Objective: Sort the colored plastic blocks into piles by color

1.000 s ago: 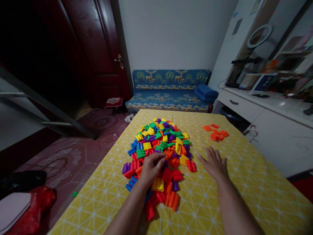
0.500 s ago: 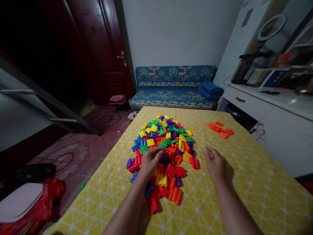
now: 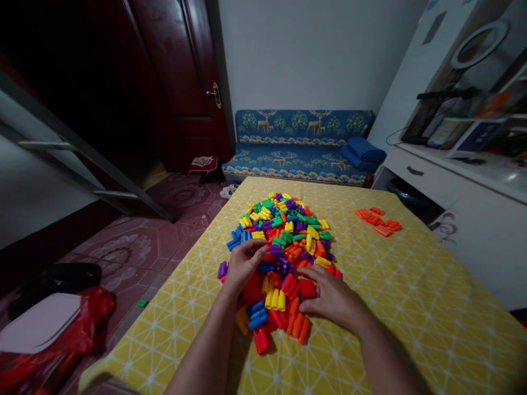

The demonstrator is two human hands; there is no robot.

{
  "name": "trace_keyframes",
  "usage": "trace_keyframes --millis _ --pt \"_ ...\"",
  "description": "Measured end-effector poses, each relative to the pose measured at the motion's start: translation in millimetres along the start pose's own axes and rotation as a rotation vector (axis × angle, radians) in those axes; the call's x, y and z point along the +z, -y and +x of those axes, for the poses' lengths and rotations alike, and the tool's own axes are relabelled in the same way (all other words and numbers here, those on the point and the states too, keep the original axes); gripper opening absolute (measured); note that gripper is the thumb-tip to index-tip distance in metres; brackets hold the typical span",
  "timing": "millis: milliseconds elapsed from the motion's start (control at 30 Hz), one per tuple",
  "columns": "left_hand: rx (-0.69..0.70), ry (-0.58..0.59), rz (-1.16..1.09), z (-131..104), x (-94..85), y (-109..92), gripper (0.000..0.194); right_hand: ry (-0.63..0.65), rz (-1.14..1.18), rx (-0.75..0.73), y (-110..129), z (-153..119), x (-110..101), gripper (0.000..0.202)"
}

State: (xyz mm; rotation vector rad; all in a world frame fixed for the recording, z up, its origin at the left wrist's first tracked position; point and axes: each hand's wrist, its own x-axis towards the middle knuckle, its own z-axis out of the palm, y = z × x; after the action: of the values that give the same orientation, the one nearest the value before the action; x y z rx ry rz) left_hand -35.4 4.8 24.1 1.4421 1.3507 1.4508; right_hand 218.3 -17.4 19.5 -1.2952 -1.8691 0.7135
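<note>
Fingers of the left hand (image 3: 242,267) curve over the left side of the pile of plastic pieces (image 3: 286,238), thumb and forefinger bent toward each other with a narrow gap at the tips; whether they hold anything I cannot tell. From the other side reaches the right hand (image 3: 329,291), thumb and forefinger spread wide, with red pieces (image 3: 308,288) showing between them (contact is hard to judge). Between the two sets of fingertips lie purple pieces (image 3: 282,262); nearer the body than the fingertips are yellow pieces (image 3: 275,299) and orange pieces (image 3: 302,329).

Most of the pile spreads forward of both hands, so open room lies to the sides — broad on the right hand's outer side, narrower between the left hand and the left table edge. Beyond the right fingertips, to the right and well apart from the pile, sits a loose orange group (image 3: 377,221).

Under everything is a yellow tablecloth (image 3: 415,285) with white lines. Past its far edge, ahead of the fingers, stands a blue sofa (image 3: 284,156). Left of the left hand, below the edge, a green piece (image 3: 142,303) lies on the tiled floor (image 3: 177,241); far to the right stands a white cabinet (image 3: 481,230).
</note>
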Motion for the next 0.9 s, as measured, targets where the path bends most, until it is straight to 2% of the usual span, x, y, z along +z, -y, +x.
trace_keyframes --millis 67,133,233,333,433,533,667,767,900 --pt "0.033 0.053 0.065 -3 4.6 -2 0.024 0.092 -0.066 -0.027 1 -2 9 0.058" --pt "0.082 0.055 0.153 -6 8.5 -2 0.022 0.147 -0.143 -0.041 6 -3 22 0.064" --pt "0.160 0.041 0.273 -7 10.8 -1 0.019 0.125 -0.240 -0.025 20 -4 39 0.061" --pt "0.195 0.043 0.311 -5 10.1 -2 0.018 0.044 -0.279 0.024 33 3 52 0.049" --pt "0.175 0.063 0.256 -6 9.6 -4 0.021 -0.092 -0.122 0.051 41 19 61 0.038" --pt "0.158 0.077 0.208 -6 10.6 -4 0.031 -0.213 0.198 0.080 41 37 72 0.042" --pt "0.193 0.087 0.229 -5 11.6 3 0.043 -0.189 0.497 0.113 34 41 83 0.051" --pt "0.244 0.109 0.251 -3 11.7 8 0.036 -0.163 0.551 0.085 29 35 85 0.054" --pt "0.266 0.030 0.282 -1 11.6 11 0.034 -0.177 0.580 0.079 21 30 82 0.056"
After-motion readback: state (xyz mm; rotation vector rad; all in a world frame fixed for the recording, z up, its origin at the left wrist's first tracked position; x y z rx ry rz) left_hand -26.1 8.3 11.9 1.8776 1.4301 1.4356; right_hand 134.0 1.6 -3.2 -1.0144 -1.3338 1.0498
